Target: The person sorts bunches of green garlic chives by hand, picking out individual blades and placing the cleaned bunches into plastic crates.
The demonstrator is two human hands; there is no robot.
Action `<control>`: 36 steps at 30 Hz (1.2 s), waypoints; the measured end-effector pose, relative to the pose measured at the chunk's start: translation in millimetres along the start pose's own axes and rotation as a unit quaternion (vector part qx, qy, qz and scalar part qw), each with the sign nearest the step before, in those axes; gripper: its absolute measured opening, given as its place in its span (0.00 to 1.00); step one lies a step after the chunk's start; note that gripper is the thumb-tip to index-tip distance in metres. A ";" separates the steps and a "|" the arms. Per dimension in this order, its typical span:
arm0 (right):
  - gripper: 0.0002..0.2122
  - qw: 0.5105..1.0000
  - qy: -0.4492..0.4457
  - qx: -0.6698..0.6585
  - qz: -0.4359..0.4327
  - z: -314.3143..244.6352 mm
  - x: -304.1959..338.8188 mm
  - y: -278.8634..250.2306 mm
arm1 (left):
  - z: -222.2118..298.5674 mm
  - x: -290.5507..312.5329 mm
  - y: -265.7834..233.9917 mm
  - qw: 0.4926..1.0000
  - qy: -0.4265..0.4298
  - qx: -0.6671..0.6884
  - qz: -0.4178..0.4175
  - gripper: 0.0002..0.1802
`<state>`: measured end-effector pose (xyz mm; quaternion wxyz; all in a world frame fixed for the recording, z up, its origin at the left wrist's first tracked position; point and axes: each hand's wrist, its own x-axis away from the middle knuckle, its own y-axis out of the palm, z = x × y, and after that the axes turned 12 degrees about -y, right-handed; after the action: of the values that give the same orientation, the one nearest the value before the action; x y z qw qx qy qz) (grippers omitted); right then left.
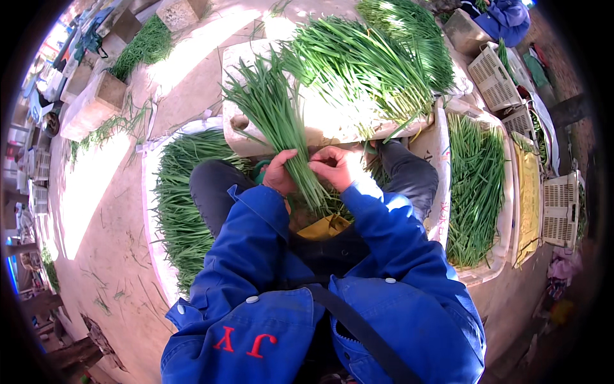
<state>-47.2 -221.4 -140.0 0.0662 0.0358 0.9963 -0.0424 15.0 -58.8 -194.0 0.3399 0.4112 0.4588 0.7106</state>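
Note:
A bundle of long green garlic chives (272, 105) slants across in front of me, leafy ends up and to the left, pale stem ends down by my lap. My left hand (280, 173) is closed round its lower part. Beside it, my right hand (334, 168) has its fingers pinched together at the stems; what is between those fingertips is too small to make out. The leaves rest over a white foam block (240, 137). A larger pile of chives (364, 70) lies on the same block to the right.
White foam boxes of chives stand on both sides, a left pile (185, 198) and a right pile (474, 185). Plastic crates (492, 80) line the far right, near another person in blue (505, 22). Foam blocks (96, 105) sit on the floor at left.

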 end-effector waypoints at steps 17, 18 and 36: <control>0.04 0.973 0.087 -0.202 0.068 -38.2 15.0 4.3 | 0.2 2.4 13.7 0.993 0.081 -0.001 0.087 0.15; 0.03 0.971 0.080 -0.215 0.061 -51.4 21.6 -2.5 | 2.4 3.2 12.9 0.994 0.077 0.017 0.069 0.17; 0.11 0.907 -0.178 0.357 -0.132 -36.1 -49.4 21.3 | -22.1 -33.1 10.3 0.944 0.137 -0.117 0.275 0.14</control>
<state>-1.3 -200.2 -99.4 0.2187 -0.0826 0.8819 -0.4093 8.5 -99.1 -198.7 0.1105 0.3776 0.2835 0.8745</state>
